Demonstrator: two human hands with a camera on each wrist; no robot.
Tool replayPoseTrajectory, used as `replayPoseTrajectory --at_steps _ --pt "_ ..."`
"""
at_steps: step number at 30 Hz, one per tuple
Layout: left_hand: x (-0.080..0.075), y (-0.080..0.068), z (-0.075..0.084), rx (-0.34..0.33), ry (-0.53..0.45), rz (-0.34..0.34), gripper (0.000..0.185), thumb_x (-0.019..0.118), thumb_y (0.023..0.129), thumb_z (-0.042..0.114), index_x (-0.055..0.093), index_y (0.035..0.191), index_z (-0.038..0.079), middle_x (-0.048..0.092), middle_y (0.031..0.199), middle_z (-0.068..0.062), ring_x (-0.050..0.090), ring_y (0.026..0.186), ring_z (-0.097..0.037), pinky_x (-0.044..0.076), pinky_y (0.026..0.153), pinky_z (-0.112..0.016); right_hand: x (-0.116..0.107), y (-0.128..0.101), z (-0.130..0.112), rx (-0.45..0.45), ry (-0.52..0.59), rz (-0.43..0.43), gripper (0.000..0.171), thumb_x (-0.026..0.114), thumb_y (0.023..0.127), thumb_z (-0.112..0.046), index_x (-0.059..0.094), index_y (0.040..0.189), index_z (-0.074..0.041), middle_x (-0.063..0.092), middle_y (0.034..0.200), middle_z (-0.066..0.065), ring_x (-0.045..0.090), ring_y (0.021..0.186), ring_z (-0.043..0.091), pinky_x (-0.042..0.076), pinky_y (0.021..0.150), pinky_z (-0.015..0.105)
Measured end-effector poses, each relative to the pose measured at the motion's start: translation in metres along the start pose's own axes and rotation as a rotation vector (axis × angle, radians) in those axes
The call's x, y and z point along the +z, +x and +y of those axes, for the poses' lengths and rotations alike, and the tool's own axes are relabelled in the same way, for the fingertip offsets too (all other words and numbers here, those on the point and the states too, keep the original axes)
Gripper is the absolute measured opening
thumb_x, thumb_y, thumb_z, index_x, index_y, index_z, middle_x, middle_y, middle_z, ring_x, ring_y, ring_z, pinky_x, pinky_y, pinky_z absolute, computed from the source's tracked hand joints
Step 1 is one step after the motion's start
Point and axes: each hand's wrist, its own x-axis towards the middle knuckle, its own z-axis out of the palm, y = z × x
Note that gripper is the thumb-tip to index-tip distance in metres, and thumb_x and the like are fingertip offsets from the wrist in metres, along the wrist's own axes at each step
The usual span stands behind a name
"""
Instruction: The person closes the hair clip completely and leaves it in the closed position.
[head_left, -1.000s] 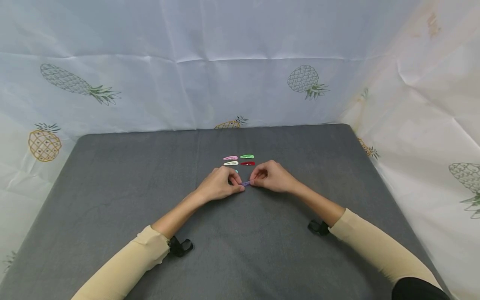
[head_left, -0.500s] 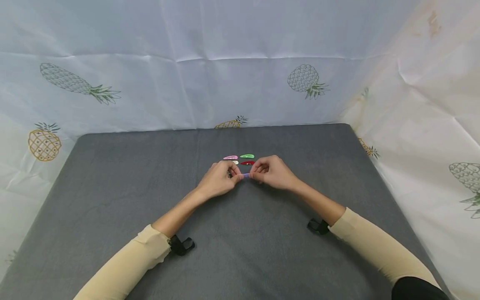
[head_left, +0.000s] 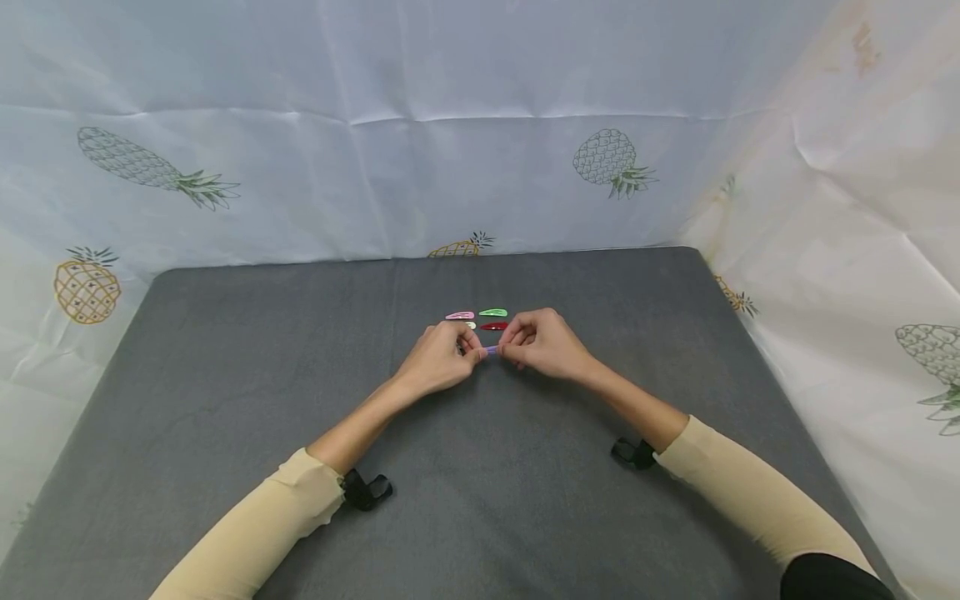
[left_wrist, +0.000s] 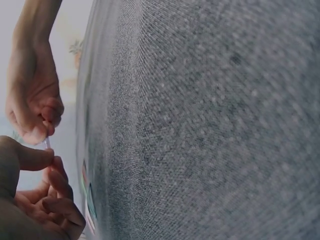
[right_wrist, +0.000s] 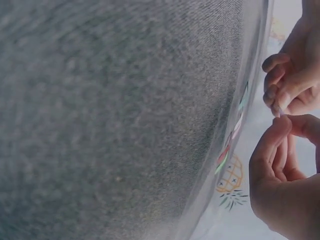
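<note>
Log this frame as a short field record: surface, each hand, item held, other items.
surface: grey felt-like table cover
left hand: pinches one end of the small purple snap hair clip
right hand: pinches the other end
other items: pink snap clip, green snap clip, red snap clip, whitish clip partly hidden by the left hand
backdrop: white pineapple-print sheet

the head view is bright and evenly lit, soft light with only faint shadows under the forearms on the grey surface (head_left: 225, 375). straight lines bow toward its edges. both wrist views are dimmer, soft and grainy, with close fingers blurred.
</note>
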Motion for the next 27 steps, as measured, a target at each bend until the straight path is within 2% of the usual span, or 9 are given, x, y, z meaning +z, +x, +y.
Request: replayPoseTrajectory --at_steps 6,13,20,27 --pt "0.0 0.0 -0.002 0.002 -0.032 0.0 0.013 0.075 0.099 0.014 0.077 0.089 0.007 0.072 0.078 -0.003 0.054 0.06 -0.007 0.042 0.058 -0.025 0.002 0.001 0.001 -0.013 -0.018 0.003 0.004 0.075 0.097 -0.006 0.078 0.095 -0.003 0.076 0.08 0.011 0.069 0.063 0.016 0.055 0.059 0.026" --pt "-0.005 0.002 -0.006 -0.029 -0.092 0.0 0.011 0.076 0.097 0.013 0.081 0.09 0.006 0.076 0.082 -0.005 0.059 0.068 -0.009 0.046 0.065 -0.025 0.002 0.002 0.006 0.013 0.028 -0.006 0.006 0.076 0.099 -0.007 0.079 0.098 -0.002 0.078 0.087 0.016 0.076 0.072 0.022 0.06 0.067 0.027" --pt "-0.01 0.003 -0.007 -0.026 -0.117 0.0 0.017 0.073 0.098 0.016 0.083 0.093 0.004 0.082 0.087 -0.008 0.061 0.067 -0.007 0.045 0.063 -0.025 -0.001 0.003 0.005 0.025 0.087 0.01 0.006 0.077 0.098 -0.005 0.078 0.1 0.0 0.079 0.092 0.019 0.08 0.078 0.023 0.066 0.075 0.034" --pt "-0.014 0.001 -0.009 -0.031 -0.142 -0.012 0.028 0.071 0.104 0.023 0.083 0.089 0.003 0.081 0.083 -0.015 0.051 0.059 -0.009 0.038 0.059 -0.026 -0.003 0.002 0.004 0.039 0.11 0.017 0.005 0.078 0.098 -0.005 0.079 0.1 -0.001 0.081 0.094 0.017 0.082 0.082 0.029 0.067 0.076 0.037"
